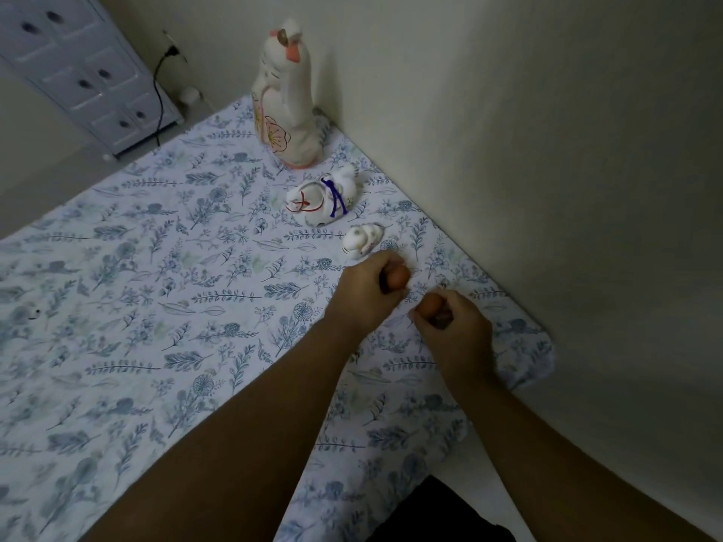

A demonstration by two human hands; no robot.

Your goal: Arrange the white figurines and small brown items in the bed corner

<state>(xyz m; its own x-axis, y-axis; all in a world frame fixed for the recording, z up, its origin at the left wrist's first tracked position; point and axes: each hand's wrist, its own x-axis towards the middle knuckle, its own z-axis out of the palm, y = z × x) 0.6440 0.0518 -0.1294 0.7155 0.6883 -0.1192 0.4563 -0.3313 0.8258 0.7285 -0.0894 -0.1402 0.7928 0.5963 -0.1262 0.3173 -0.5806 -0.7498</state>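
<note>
Bed sheet [164,291] — floral, blue on white, bordered by the wall [547,150]
Tall white figurine [285,107] — upright in the far corner
Medium white figurine [321,199] — just in front of the tall one, purple and red cords
Small white figurine [362,238] — next along the wall
Left hand [369,295] — fingers closed round a brown item [399,276], just short of the small figurine
Right hand [455,330] — pinching a second brown item [431,305]

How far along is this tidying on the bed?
Three white figurines look placed along the wall: the tall figurine, middle figurine and small figurine. The left hand and right hand each hold a brown item, not yet set down.
</note>
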